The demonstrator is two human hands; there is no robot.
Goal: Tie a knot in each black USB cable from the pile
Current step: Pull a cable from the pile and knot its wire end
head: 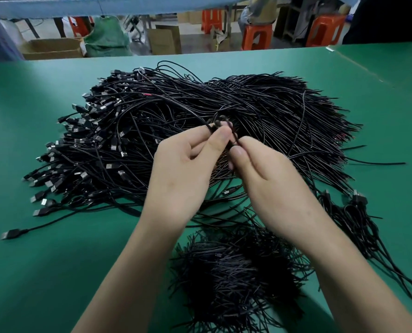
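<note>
Cable pile (176,121): big heap of thin black USB cables on the green table, plugs fanned out to the left, bare ends trailing right. One cable (224,127) is lifted above the heap's middle, bent into a small loop. Second, smaller pile (236,267) nearer the camera, tangled. A few cables (354,212) lie at right.
</note>
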